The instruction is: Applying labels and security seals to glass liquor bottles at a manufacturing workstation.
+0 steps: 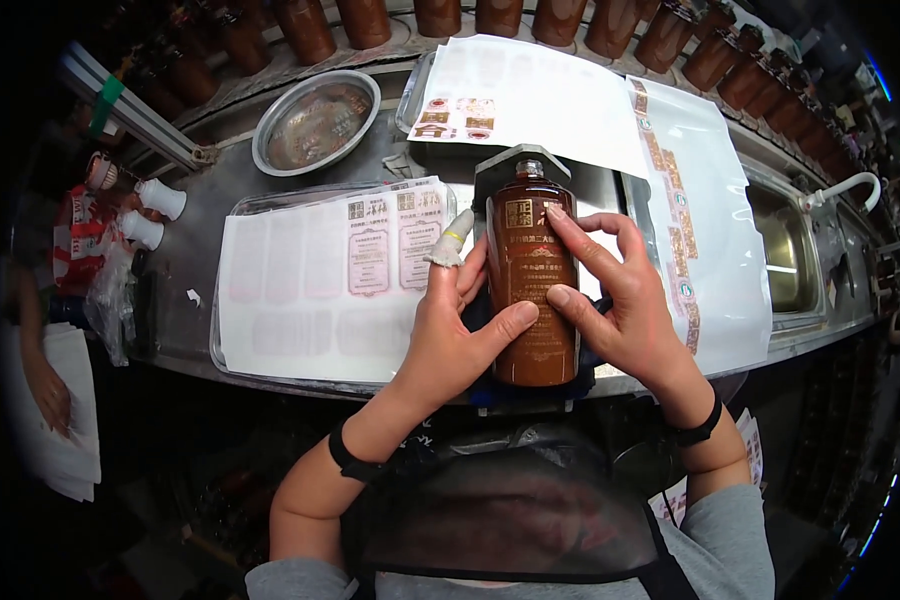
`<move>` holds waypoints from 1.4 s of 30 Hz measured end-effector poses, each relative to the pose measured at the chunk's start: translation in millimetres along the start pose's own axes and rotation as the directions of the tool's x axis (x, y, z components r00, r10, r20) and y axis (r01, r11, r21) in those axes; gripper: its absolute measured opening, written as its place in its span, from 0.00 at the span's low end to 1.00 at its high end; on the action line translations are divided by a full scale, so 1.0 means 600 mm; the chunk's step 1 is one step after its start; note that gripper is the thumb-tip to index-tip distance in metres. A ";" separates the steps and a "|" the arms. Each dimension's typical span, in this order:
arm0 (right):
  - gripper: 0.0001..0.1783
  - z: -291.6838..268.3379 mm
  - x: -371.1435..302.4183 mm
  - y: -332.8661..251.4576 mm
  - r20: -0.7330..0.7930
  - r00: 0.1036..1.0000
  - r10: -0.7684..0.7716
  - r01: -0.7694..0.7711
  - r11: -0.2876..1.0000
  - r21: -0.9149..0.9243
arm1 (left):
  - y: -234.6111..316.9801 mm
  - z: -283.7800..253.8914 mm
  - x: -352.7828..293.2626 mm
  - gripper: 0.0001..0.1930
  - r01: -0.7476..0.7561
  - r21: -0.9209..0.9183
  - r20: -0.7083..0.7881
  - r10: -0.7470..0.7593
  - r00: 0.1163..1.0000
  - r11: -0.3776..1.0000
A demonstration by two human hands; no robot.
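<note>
A brown glass bottle (535,345) with gold lettering lies in a dark cradle (518,153), its uncapped neck toward the far side. My left hand (445,320) holds the bottle's left side, thumb across the front, other fingers partly hidden behind its edge. A pale cloth-like cover (454,240) with a yellow band wraps one of that hand's fingers. From the right, my right hand (625,295) grips the bottle, thumb and a fingertip pressed on its printed front. Left of the bottle is a decal sheet (290,300) with several label prints, lying on a tray.
At the far left stands a round metal basin (320,125) of liquid. More decal sheets (540,95) lie behind and to the right. A sink (790,240) with a white tap (855,190) is at right. Brown bottles (365,20) line the back. Another person's hand (48,390) shows at far left.
</note>
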State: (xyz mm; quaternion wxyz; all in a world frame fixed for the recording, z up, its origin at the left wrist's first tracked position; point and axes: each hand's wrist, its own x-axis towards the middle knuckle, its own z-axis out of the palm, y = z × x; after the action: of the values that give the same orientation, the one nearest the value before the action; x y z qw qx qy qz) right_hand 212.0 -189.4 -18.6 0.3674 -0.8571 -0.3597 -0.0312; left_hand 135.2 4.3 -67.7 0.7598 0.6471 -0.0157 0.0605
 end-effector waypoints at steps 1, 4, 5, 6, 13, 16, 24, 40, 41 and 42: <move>0.34 0.000 0.001 0.000 -0.009 1.000 -0.011 0.011 1.000 -0.001 | -0.001 -0.001 0.001 0.49 0.010 -0.009 0.005 -0.010 1.000 1.000; 0.35 0.001 0.003 0.000 -0.016 1.000 -0.007 0.007 1.000 0.002 | -0.001 -0.001 0.000 0.49 0.016 -0.012 0.009 -0.016 1.000 1.000; 0.35 0.001 0.002 0.000 -0.012 1.000 -0.021 0.021 1.000 0.009 | -0.001 0.000 0.000 0.49 0.015 -0.006 0.007 -0.015 1.000 1.000; 0.35 0.001 0.000 0.000 -0.014 1.000 0.005 -0.005 1.000 0.007 | -0.001 0.000 0.000 0.49 0.010 -0.005 0.007 -0.010 1.000 1.000; 0.29 -0.005 -0.007 0.031 0.015 0.949 0.315 -0.310 0.922 0.232 | 0.006 -0.001 -0.007 0.51 0.021 -0.025 -0.001 -0.021 1.000 0.999; 0.15 -0.016 0.011 0.069 -0.061 0.755 0.653 -0.441 0.574 0.689 | 0.012 -0.007 -0.024 0.54 0.025 0.015 0.035 -0.026 0.999 1.000; 0.26 -0.024 -0.035 0.012 -0.145 0.906 0.398 -0.264 0.799 0.541 | 0.009 -0.010 -0.039 0.57 0.008 0.171 0.084 -0.023 0.996 0.985; 0.15 -0.025 0.011 -0.029 0.151 0.775 -0.614 0.627 0.777 -0.058 | 0.015 -0.046 -0.051 0.48 0.041 0.007 0.087 -0.041 0.995 0.999; 0.14 -0.027 -0.006 -0.044 0.182 0.759 -0.625 0.625 0.778 0.065 | 0.015 -0.053 -0.050 0.46 0.046 -0.055 0.058 -0.043 0.997 0.997; 0.15 -0.030 -0.014 -0.056 0.239 0.781 -0.577 0.555 0.817 0.157 | 0.015 -0.057 -0.049 0.44 0.074 -0.119 0.038 -0.070 0.997 0.990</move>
State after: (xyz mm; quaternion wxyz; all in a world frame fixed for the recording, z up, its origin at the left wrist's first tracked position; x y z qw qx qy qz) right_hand 188.5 -190.3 12.2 0.3205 -0.6901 -0.6489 -0.0065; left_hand 103.2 37.5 -67.5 0.7988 0.6011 -0.0088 0.0208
